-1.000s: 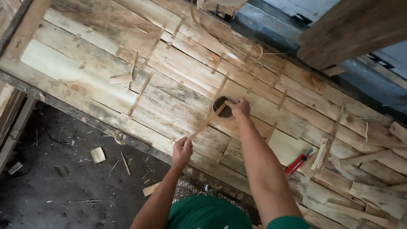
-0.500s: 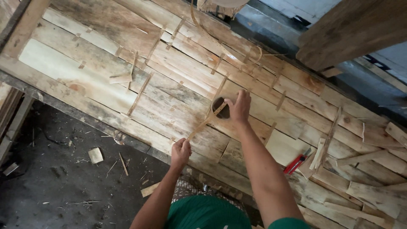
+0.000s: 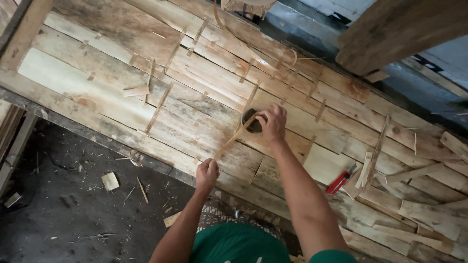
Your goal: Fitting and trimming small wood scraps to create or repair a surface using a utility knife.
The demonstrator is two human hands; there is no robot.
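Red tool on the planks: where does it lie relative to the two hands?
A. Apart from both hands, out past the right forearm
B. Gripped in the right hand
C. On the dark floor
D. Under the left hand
A. The red tool lies on the planks, untouched; the right hand is on a dark ring and the left hand holds a thin strip.

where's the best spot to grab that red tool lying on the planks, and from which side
Probably the red handle, its lower-left end, nearest the person. The red tool lies flat and slanted on the wooden planks, its dark tip pointing up-right toward a loose wood strip. Come from above and the near side; that end lies free. The right hand is closest.
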